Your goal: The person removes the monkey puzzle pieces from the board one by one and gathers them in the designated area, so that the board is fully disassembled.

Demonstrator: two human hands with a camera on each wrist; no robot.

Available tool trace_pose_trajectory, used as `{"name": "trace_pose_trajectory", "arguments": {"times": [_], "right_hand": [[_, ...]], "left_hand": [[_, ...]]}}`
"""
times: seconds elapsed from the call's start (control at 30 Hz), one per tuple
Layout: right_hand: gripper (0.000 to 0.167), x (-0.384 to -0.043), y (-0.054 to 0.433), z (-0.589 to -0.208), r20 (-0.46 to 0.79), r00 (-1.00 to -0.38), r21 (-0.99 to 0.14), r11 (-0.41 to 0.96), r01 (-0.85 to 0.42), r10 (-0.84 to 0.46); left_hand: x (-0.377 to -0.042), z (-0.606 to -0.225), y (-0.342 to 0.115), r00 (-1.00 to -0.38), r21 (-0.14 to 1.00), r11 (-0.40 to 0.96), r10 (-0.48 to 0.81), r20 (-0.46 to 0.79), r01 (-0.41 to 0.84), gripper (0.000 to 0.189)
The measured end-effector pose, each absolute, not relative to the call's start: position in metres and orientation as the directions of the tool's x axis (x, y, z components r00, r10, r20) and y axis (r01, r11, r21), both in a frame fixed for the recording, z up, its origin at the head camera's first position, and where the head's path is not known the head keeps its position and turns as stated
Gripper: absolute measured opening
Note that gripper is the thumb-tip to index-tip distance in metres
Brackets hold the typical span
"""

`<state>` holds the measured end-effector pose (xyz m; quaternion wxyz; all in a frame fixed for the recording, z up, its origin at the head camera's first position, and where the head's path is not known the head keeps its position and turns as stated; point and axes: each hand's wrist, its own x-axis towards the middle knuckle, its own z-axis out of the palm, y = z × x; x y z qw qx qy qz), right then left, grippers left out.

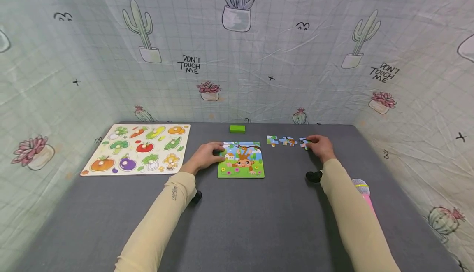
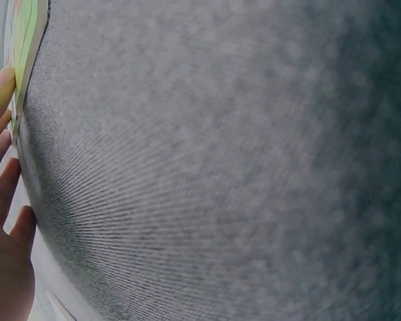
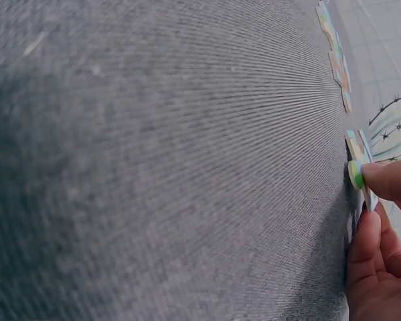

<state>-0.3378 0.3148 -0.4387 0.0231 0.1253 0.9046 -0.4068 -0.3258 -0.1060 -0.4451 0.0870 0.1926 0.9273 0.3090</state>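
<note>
My left hand (image 1: 205,155) rests at the left edge of a square monkey jigsaw puzzle (image 1: 242,169). Its thumb and fingertips touch the board's side, and the left wrist view shows the fingers spread beside the green edge. Over to the right, my right hand (image 1: 321,147) pinches a small jigsaw piece (image 3: 355,175) between thumb and fingers. That piece is tilted up from the table in the right wrist view. Two more loose pieces, a left one (image 1: 272,140) and a middle one (image 1: 288,141), lie in a row to its left.
A green block (image 1: 237,129) lies behind the puzzle. At the left is a large vegetable puzzle board (image 1: 135,169). A pink microphone (image 1: 361,187) lies beside my right forearm. Patterned cloth (image 1: 237,58) hangs behind the grey table (image 1: 252,222).
</note>
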Motion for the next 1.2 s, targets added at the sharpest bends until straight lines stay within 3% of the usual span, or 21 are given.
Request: {"name": "trace_pose_trajectory", "arguments": {"times": [0.53, 0.73, 0.97, 1.2], "right_hand": [[0.034, -0.337, 0.312, -0.441, -0.129, -0.972, -0.692, 0.684, 0.23, 0.197], [0.034, -0.337, 0.285, -0.427, -0.068, -0.976, -0.705, 0.682, 0.194, 0.208], [0.036, -0.327, 0.211, -0.405, -0.135, -0.991, -0.801, 0.591, 0.093, -0.027], [0.038, -0.312, 0.143, -0.407, -0.18, -0.949, -0.809, 0.588, -0.007, -0.258]], "left_hand": [[-0.324, -0.442, -0.107, -0.913, 0.6, 0.744, 0.404, -0.057, 0.292, 0.041], [-0.325, -0.442, -0.107, -0.909, 0.603, 0.739, 0.413, -0.055, 0.299, 0.041], [-0.325, -0.442, -0.108, -0.907, 0.606, 0.733, 0.419, -0.044, 0.309, 0.041], [-0.324, -0.442, -0.108, -0.903, 0.604, 0.729, 0.427, -0.032, 0.324, 0.04]]}}
